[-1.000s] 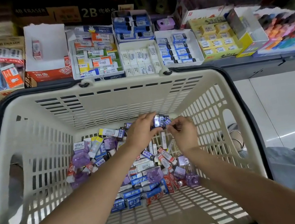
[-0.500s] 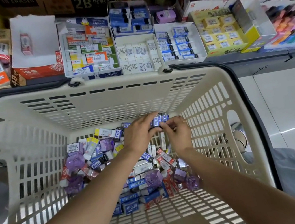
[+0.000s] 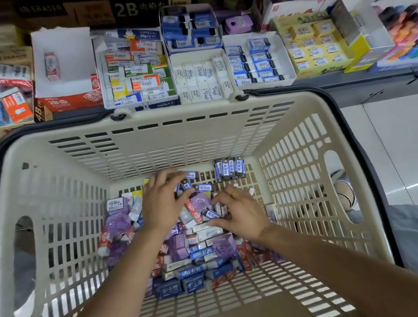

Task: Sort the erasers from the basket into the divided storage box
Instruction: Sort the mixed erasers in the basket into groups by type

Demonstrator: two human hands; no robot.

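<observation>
A cream slotted basket [image 3: 173, 139] holds a pile of erasers [image 3: 189, 255] in blue, red, white and purple wrappers. A short row of blue erasers [image 3: 229, 169] stands on end against the basket's far wall, apart from both hands. My left hand [image 3: 162, 205] reaches into the pile, with its thumb and fingers curled round a blue eraser [image 3: 186, 185]. My right hand [image 3: 238, 214], a ring on one finger, rests with spread fingers on the pile beside another blue eraser [image 3: 211, 214]. Beyond the basket, white storage boxes [image 3: 285, 48] on the shelf hold sorted erasers.
The shelf carries a near-empty red and white box [image 3: 63, 68] with one eraser, a box of mixed erasers [image 3: 136, 69], white erasers [image 3: 201, 76], yellow erasers [image 3: 313, 47] and coloured stationery [image 3: 409, 28]. A pale tiled floor [image 3: 402, 147] lies to the right.
Both hands held a stack of blue erasers together above the pile. That stack now stands against the basket's far wall, and both hands have dropped back onto the pile.
</observation>
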